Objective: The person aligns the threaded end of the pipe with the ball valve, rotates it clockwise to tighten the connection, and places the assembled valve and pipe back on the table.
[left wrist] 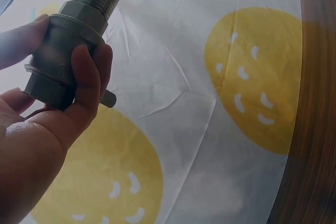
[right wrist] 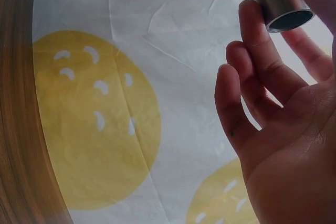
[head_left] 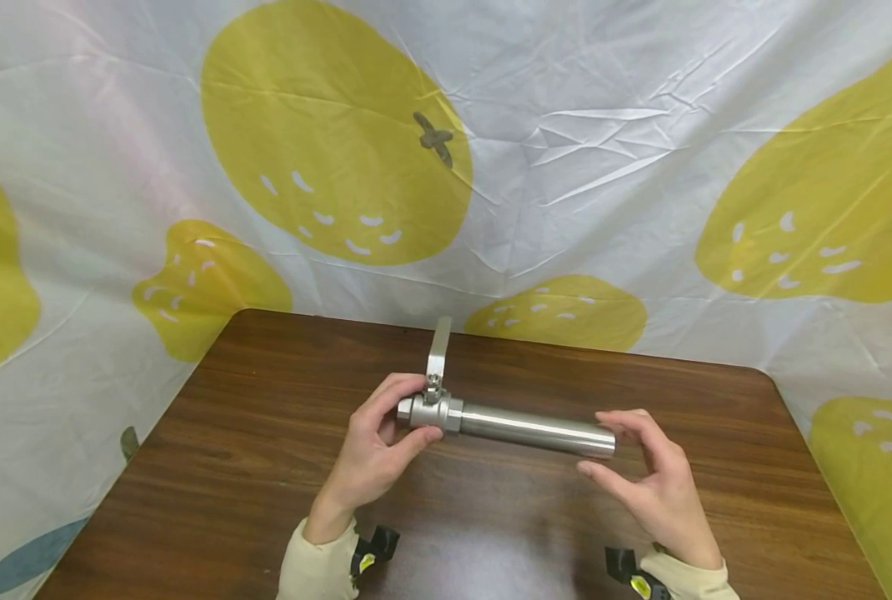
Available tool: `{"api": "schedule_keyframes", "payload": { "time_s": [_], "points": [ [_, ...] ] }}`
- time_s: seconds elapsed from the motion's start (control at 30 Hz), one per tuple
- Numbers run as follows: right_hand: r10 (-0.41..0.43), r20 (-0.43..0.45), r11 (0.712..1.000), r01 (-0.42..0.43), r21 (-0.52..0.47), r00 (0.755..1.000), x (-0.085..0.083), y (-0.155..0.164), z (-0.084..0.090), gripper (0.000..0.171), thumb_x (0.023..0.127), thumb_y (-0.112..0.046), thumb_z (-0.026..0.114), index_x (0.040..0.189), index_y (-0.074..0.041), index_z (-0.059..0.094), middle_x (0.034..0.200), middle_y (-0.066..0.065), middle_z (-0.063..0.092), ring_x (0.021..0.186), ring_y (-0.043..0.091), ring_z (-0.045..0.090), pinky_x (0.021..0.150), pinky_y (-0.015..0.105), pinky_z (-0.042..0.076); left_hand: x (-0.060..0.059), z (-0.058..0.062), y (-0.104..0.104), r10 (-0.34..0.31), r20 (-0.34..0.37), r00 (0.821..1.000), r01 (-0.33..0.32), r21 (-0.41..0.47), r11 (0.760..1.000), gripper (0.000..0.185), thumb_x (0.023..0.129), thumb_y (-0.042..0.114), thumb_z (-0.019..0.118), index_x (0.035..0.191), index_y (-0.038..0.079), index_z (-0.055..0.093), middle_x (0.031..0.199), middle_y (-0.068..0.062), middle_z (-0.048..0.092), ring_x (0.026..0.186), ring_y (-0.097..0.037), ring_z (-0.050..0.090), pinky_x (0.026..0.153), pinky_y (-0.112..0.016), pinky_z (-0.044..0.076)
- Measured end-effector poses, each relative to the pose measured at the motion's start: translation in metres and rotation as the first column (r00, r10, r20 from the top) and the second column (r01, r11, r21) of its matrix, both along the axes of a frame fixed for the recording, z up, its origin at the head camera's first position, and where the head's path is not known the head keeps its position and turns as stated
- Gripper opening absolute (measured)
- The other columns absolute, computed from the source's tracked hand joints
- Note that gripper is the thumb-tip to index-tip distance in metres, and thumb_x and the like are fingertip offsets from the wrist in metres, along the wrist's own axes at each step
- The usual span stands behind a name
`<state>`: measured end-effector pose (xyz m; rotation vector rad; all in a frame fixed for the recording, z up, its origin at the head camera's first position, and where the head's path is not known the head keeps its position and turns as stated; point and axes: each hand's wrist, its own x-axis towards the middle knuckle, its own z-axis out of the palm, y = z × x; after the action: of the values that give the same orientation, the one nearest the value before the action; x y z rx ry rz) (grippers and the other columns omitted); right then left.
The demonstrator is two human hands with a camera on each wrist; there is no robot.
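A metal ball valve [head_left: 431,412] with a flat lever handle [head_left: 438,350] is held above the table by my left hand [head_left: 371,450], fingers and thumb on either side of its body. Screwed to the valve is a long, shiny steel pipe [head_left: 528,429], which extends rightward. Threads show at the joint in the left wrist view, where the left hand [left wrist: 58,103] grips the valve body [left wrist: 63,51]. My right hand [head_left: 659,475] surrounds the pipe's free end with thumb and fingers spread, a small gap showing at the thumb. The right wrist view shows the pipe's hollow mouth [right wrist: 290,20] beside the right hand [right wrist: 294,108].
Beneath the hands is a dark brown wooden table [head_left: 266,400]. A white cloth [head_left: 566,167] with yellow fruit prints hangs behind and along its sides. Each wrist carries a black strap [head_left: 367,554] with a small mounted device.
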<state>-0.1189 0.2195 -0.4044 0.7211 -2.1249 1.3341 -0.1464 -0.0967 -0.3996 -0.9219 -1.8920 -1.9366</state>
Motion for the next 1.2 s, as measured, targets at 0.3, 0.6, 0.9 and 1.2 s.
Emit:
{"api": "schedule_keyframes", "payload": {
  "time_s": [0.3,0.6,0.9,1.2],
  "points": [
    [0.073,-0.048,0.996,-0.076,-0.056,0.996,-0.005,0.002,-0.004,0.049,0.064,0.006,0.085,0.105,0.012,0.058,0.107,0.005,0.062,0.099,0.007,0.06,0.088,0.014,0.048,-0.001,0.001,0.0,0.003,0.005,1.0,-0.003,0.007,1.0,0.048,0.078,-0.013,0.071,0.122,-0.009,0.053,0.116,-0.024,0.051,0.105,-0.009,0.054,0.087,-0.016,0.05],
    [0.046,-0.079,0.998,-0.049,-0.032,0.996,-0.007,0.0,-0.001,0.054,0.054,0.019,0.081,0.103,0.009,0.062,0.103,0.008,0.062,0.101,0.009,0.057,0.089,0.015,0.047,-0.001,0.002,-0.001,0.002,0.009,1.0,-0.002,0.005,1.0,0.048,0.078,-0.013,0.07,0.122,-0.009,0.052,0.117,-0.024,0.051,0.105,-0.009,0.054,0.088,-0.017,0.05],
    [0.08,-0.098,0.995,-0.085,-0.049,0.992,-0.001,-0.007,0.012,0.048,0.058,0.017,0.081,0.101,0.012,0.06,0.104,0.011,0.063,0.103,0.009,0.057,0.088,0.014,0.047,0.0,0.001,-0.001,-0.004,0.012,1.0,0.004,0.001,1.0,0.048,0.079,-0.013,0.07,0.123,-0.008,0.053,0.116,-0.024,0.051,0.105,-0.009,0.054,0.088,-0.017,0.05],
    [0.044,-0.096,0.998,-0.047,-0.03,0.994,0.001,-0.01,0.016,0.047,0.057,0.014,0.082,0.1,0.011,0.062,0.101,0.011,0.063,0.102,0.008,0.056,0.09,0.014,0.045,0.0,0.0,-0.001,-0.003,0.008,1.0,0.003,-0.001,1.0,0.048,0.078,-0.014,0.07,0.122,-0.009,0.053,0.116,-0.024,0.051,0.105,-0.009,0.054,0.087,-0.017,0.05]
  ]
}}
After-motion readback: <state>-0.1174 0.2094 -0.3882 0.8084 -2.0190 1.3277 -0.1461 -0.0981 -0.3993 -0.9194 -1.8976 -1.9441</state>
